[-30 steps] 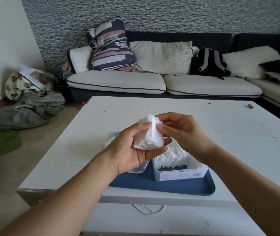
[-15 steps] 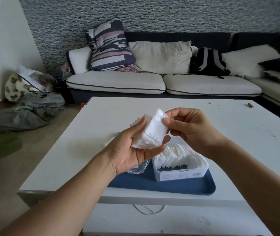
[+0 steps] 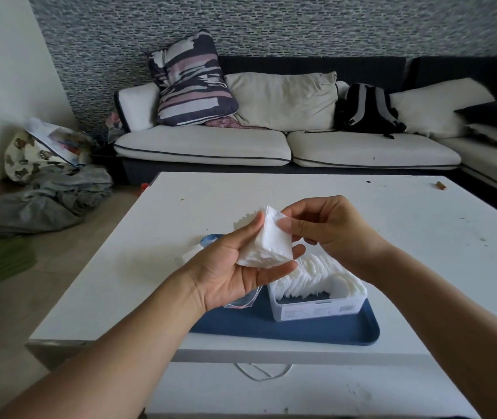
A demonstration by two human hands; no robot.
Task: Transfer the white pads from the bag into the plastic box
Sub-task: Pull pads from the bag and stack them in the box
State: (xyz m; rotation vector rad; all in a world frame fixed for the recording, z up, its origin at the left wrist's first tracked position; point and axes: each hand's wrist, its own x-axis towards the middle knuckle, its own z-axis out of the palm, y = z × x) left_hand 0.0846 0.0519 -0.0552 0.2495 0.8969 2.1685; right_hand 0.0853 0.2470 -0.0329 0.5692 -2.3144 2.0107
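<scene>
Your left hand cradles the stack of white pads above the plastic box; your right hand has shifted to pinching the top corner, likely peeling some off next.

Single head-worn wide-angle view, facing forward and down. Both hands close, centre frame, above white table. Sofa along upper frame, farther off. No second view.

Grey mosaic-pattern wall; dark corner sofa with cream cushions, striped pillow, black backpack; crumpled grey cloth on floor
</scene>
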